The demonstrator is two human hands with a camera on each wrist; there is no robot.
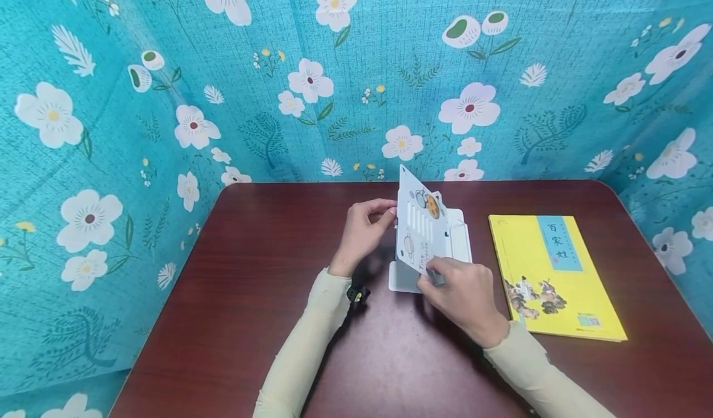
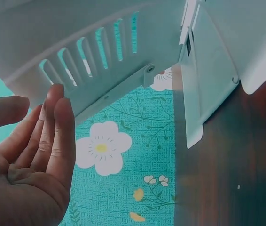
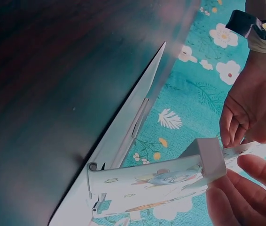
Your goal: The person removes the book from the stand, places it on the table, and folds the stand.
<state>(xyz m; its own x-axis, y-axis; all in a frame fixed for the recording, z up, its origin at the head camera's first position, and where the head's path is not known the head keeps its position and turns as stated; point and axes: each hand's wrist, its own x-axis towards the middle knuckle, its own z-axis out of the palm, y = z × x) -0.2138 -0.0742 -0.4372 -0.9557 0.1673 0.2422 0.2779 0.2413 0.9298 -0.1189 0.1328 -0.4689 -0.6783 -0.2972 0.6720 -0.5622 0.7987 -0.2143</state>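
- White plastic makes up the folding book stand point(image 1: 429, 238), which sits on the dark red-brown table point(image 1: 278, 319) near its middle, a little toward the far edge.
- Its flat base lies on the tabletop, while its slotted panel, printed with small cartoon drawings, is tilted up on edge.
- The left hand point(image 1: 364, 226) is at the panel's left edge, fingers curled lightly toward it; in the left wrist view the fingers point(image 2: 53, 136) lie close together and nearly straight, just beside the slotted underside of the book stand point(image 2: 100, 56), and firm contact cannot be made out.
- The right hand point(image 1: 462, 297) holds the near lower corner of the panel, fingers bent round its edge.
- In the right wrist view the fingertips point(image 3: 260, 169) of that hand meet the printed panel of the book stand point(image 3: 152, 183) beside a small raised block, and the base shows as a thin pale edge slanting along the table.
- Both forearms wear pale cream sleeves point(image 1: 312, 343), and a small black device sits at the left wrist.
- A yellow book point(image 1: 557, 275) with blue title strip and Chinese characters lies flat to the right of the stand, apart from it.
- Teal cloth with white flowers point(image 1: 167, 96) hangs behind and around the table.
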